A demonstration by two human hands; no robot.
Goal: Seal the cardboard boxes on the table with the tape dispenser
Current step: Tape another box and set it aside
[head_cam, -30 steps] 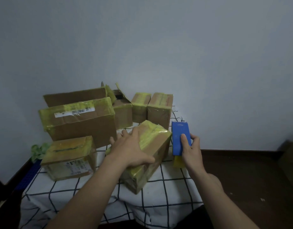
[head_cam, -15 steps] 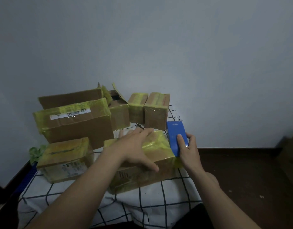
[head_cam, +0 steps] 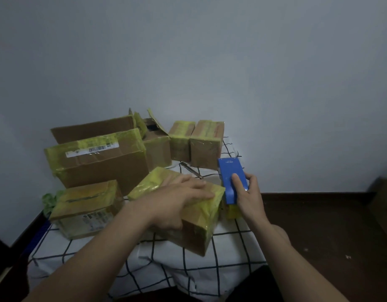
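The left hand (head_cam: 183,199) lies flat on top of a brown cardboard box wrapped in yellow tape (head_cam: 194,234), just below the middle of the frame. Its fingers are stretched out straight across the taped top and the thumb hangs over the near side, so it presses rather than grips. The box sits at an angle on the counter (head_cam: 188,271), which is covered with a white cloth with a black grid.

The right hand (head_cam: 250,194), right of centre, holds a blue rectangular plastic tape dispenser (head_cam: 230,177). The thumb lies on the blue top face and the fingers curl round the right side. A roll of yellow tape (head_cam: 231,211) shows at the dispenser's near end. The dispenser is just beside the right end of the pressed box; whether they touch cannot be told.

At the left of the frame a small taped cardboard box with a printed label (head_cam: 85,205) stands in front of a long cardboard box with a white barcode label (head_cam: 96,162). Behind the long box is an open cardboard box with raised flaps (head_cam: 155,149), and right of that stand two upright taped cardboard boxes (head_cam: 180,140) (head_cam: 206,144) side by side. A thin metal object (head_cam: 191,170) lies on the cloth between these and the pressed box. Something crumpled and green (head_cam: 48,199) sits at the counter's left edge. A dark floor (head_cam: 319,236) fills the lower right.
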